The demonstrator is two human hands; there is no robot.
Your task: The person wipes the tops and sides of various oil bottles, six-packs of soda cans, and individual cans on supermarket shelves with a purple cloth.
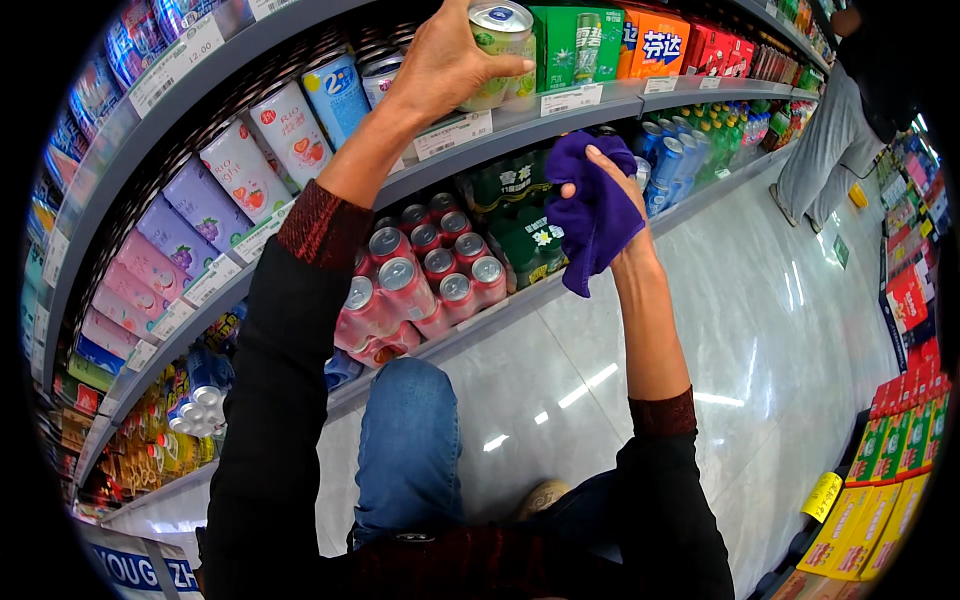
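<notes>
My left hand (440, 65) reaches up to the shelf, closed on a pale green drink can (502, 42), its thumb lying across the can's side. The can has a silver lid and stands by the shelf's front edge. My right hand (624, 190) grips a bunched purple cloth (595, 215) in front of the lower shelf, with part of the cloth hanging down. Just right of the held can is a green carton (575, 48). A tall blue can (338, 95) and a white can with strawberries (290, 130) stand left of my left forearm.
Shrink-wrapped red-topped cans (425, 265) fill the lower shelf below my arms. Price tags line the shelf edge (545, 118). On the right, a person in grey trousers (835, 140) stands in the aisle, and stacked boxes (865, 520) border the tiled floor (560, 350).
</notes>
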